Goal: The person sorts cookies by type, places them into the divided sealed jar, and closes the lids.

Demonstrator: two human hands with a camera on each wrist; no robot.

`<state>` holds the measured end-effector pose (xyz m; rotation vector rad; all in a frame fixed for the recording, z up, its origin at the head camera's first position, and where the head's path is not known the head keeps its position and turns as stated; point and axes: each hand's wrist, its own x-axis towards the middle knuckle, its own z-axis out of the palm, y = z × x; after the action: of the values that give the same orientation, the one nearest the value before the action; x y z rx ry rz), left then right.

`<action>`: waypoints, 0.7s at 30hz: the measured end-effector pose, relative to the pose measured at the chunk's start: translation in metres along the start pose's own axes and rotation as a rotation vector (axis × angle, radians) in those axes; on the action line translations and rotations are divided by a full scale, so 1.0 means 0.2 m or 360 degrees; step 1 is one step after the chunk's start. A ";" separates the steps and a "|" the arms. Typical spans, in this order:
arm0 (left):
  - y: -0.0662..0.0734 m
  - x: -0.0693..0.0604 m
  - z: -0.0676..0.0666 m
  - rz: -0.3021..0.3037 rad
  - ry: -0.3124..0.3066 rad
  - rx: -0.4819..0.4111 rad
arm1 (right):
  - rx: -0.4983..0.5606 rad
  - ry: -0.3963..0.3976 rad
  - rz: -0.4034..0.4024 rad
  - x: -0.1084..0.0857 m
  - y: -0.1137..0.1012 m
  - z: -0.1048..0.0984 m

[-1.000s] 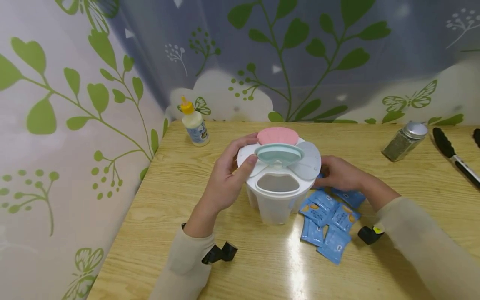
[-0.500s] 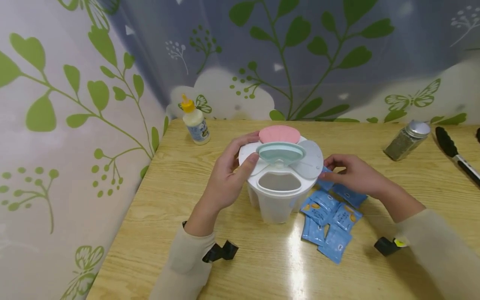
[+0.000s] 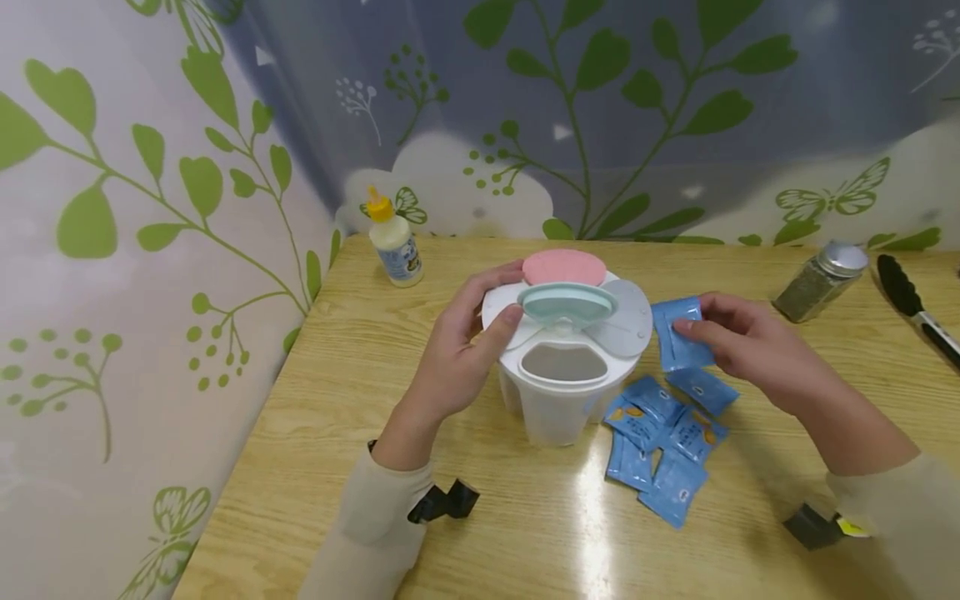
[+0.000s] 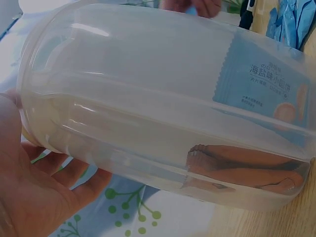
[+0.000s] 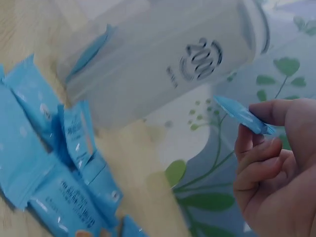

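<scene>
My left hand (image 3: 461,354) grips the left side of a clear storage container (image 3: 555,417), its thumb on the white lid. A pale green flap (image 3: 567,305) on that lid stands up, baring one opening; the pink flap (image 3: 564,267) lies down. In the left wrist view a blue packet (image 4: 261,84) and a brown packet (image 4: 242,165) lie inside the container. Right of the container, my right hand (image 3: 765,350) pinches a blue snack packet (image 3: 681,333) between thumb and fingers, raised off the table. Several more blue packets (image 3: 678,479) lie loosely below it.
A glue bottle (image 3: 397,250) with a yellow cap stands at the back left. At the back right are a tilted-looking glass jar (image 3: 819,282) with a silver lid and black-tipped tongs (image 3: 918,308). A patterned wall covering (image 3: 450,183) borders the wooden table (image 3: 337,400).
My right hand has picked a blue packet up from beside the container and moved right and upward with it. The left hand keeps its grip on the container.
</scene>
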<state>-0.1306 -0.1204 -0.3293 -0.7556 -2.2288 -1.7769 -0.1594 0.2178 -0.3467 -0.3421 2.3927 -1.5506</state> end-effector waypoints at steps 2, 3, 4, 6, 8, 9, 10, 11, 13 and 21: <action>0.00 0.00 0.00 -0.0001 -0.0002 -0.0003 | 0.0022 0.0060 -0.0081 -0.03 -0.03 0.00; 0.00 0.00 0.00 -0.0002 -0.0002 -0.0005 | 0.0027 0.0106 -0.0111 -0.05 -0.05 0.01; 0.00 0.00 0.00 -0.0002 -0.0002 -0.0006 | 0.0025 0.0153 -0.0140 -0.06 -0.06 0.01; 0.00 0.00 0.00 -0.0004 0.0000 -0.0004 | 0.0028 0.0264 -0.0173 -0.09 -0.09 0.02; 0.00 0.00 0.00 -0.0004 0.0003 -0.0001 | 0.0064 0.0349 -0.0199 -0.11 -0.12 0.03; 0.00 0.00 0.00 -0.0006 0.0002 0.0000 | 0.0114 0.0379 -0.0212 -0.13 -0.13 0.03; 0.00 0.00 0.00 -0.0004 0.0002 0.0001 | 0.0164 0.0398 -0.0235 -0.14 -0.15 0.03; 0.00 0.00 0.00 -0.0005 0.0002 0.0002 | 0.0220 0.0418 -0.0252 -0.15 -0.16 0.04; -0.01 0.00 0.00 -0.0007 0.0003 0.0003 | 0.0361 0.0416 -0.0324 -0.17 -0.19 0.05; -0.01 0.00 0.01 -0.0004 0.0011 0.0001 | 0.0807 0.0356 -0.0672 -0.18 -0.33 0.18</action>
<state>-0.1310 -0.1198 -0.3314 -0.7459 -2.2267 -1.7771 -0.1092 0.1732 -0.2963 -0.6141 2.0499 -2.4229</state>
